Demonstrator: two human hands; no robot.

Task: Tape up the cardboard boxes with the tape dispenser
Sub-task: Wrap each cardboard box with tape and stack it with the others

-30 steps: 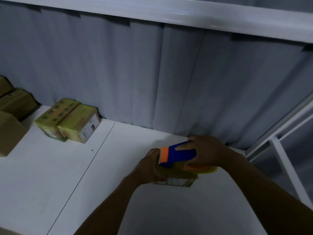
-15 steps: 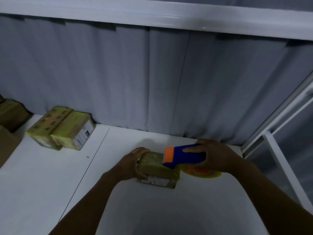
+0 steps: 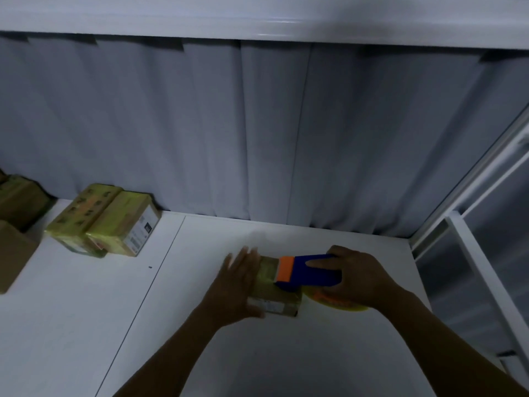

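A small cardboard box (image 3: 272, 293) lies on the white table (image 3: 143, 325), wrapped in yellowish tape, with a label on its near side. My left hand (image 3: 239, 285) lies on the box's left end with fingers spread flat, blurred by motion. My right hand (image 3: 357, 277) grips the blue handle of the tape dispenser (image 3: 309, 272). Its orange front edge sits over the box's top right. The yellow tape roll (image 3: 337, 303) pokes out below my right hand, beside the box.
Two taped yellow boxes (image 3: 108, 222) stand side by side at the back left. Plain brown cardboard boxes (image 3: 14, 224) sit at the far left edge. A grey curtain hangs behind the table. A white metal frame (image 3: 472, 267) rises at the right.
My left hand has opened from gripping the box's left end to lying flat with spread fingers. The dispenser has stayed over the box's right part. The camera has tilted slightly.
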